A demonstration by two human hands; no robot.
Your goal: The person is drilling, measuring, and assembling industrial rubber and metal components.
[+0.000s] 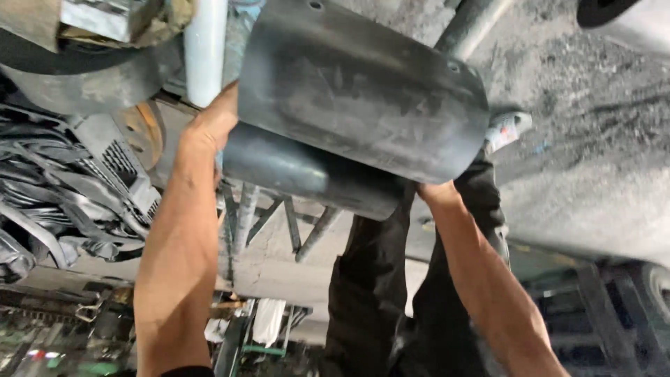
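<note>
Dull black with grey scuffs and dust on the curved sheet (363,91), glossier dark blue-black on the cylinder (307,174) beneath, plain black trousers (377,293), mottled grey concrete floor (593,139), white pipe (206,49)

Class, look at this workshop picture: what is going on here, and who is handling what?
A person holds a large dark curved sheet, rolled like a cylinder, with both bare hands. The left hand grips its left edge near a white pipe; the right hand supports it from beneath, mostly hidden. The person's black trousers and a grey concrete floor show below.
</note>
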